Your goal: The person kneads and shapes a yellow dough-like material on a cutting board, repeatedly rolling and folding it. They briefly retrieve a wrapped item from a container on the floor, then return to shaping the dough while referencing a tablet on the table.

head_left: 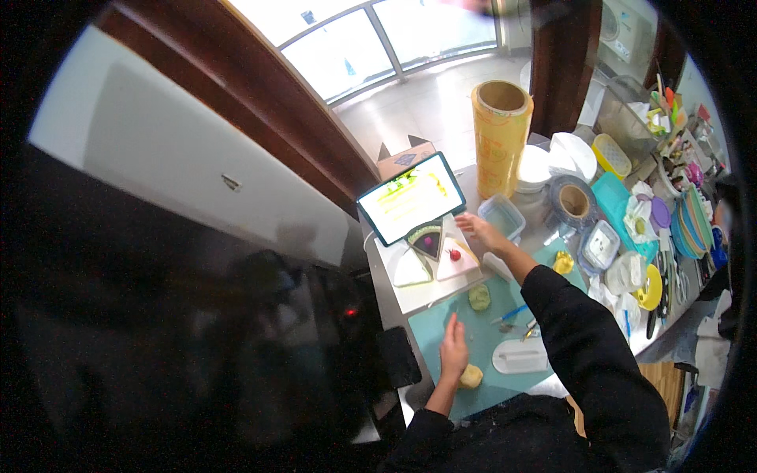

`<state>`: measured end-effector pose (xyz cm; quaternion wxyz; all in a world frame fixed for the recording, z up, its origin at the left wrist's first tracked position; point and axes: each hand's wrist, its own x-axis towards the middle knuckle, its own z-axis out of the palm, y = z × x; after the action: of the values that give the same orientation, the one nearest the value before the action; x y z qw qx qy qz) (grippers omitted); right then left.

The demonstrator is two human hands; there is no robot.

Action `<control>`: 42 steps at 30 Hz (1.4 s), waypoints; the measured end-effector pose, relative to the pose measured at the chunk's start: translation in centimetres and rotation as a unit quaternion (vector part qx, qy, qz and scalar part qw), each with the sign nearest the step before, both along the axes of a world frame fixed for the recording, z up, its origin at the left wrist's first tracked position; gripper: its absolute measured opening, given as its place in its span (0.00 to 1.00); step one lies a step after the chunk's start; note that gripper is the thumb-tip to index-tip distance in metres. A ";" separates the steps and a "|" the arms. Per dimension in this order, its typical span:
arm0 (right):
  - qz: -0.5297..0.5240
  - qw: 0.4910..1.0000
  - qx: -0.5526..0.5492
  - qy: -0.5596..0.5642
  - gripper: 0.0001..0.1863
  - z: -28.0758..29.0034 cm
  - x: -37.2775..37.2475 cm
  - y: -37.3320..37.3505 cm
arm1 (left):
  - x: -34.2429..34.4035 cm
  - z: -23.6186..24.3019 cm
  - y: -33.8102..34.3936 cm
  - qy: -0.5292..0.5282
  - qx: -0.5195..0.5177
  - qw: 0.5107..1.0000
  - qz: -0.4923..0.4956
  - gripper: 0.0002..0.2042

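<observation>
My left hand [453,347] hovers over the green mat [441,392] with its fingers stretched out and nothing in them. Beside its wrist lies a pale yellow dough-like lump [471,377]. A pale green lump [479,297] sits farther up the mat. My right hand [478,229] reaches forward, fingers apart, by the lower right corner of a lit tablet [410,197]. Close to it, on a white board [412,298], are wedge-shaped cake slices: a white one [411,270], a dark one with a green rim [426,240], and a pale one topped by a red cherry-like ball [455,255].
On the mat's right lie a white smoothing paddle [520,357], blue-handled tools [512,314] and a yellow lump [563,262]. A clear tub [502,215] and a tall roll of yellowish film [500,142] stand beyond. Tape rolls [572,200], containers and bowls crowd the right side.
</observation>
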<state>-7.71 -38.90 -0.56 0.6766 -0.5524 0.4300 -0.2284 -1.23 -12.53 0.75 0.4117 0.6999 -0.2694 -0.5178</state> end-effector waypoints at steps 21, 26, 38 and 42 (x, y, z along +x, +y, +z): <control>-0.193 0.980 -0.018 -0.047 0.22 -0.7 -4.2 10.7 | 4.0 -1.3 -10.5 0.173 -0.138 0.968 0.122 0.33; -0.129 0.985 -0.115 0.001 0.24 0.2 -5.3 11.1 | 3.5 -3.0 -8.5 0.115 -0.154 0.981 0.022 0.30; -0.069 0.940 -0.254 0.218 0.40 1.6 -6.2 12.7 | 3.7 -2.4 -11.0 -0.042 -0.180 0.980 -0.073 0.29; -0.068 0.938 -0.295 0.168 0.45 0.9 -5.2 11.8 | 4.5 -1.9 -13.1 0.052 -0.141 0.989 0.008 0.28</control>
<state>-12.87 -27.09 0.31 0.3842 -0.7270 0.4869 -0.2946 3.22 -25.58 -1.13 0.5240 0.6088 -0.3122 -0.5073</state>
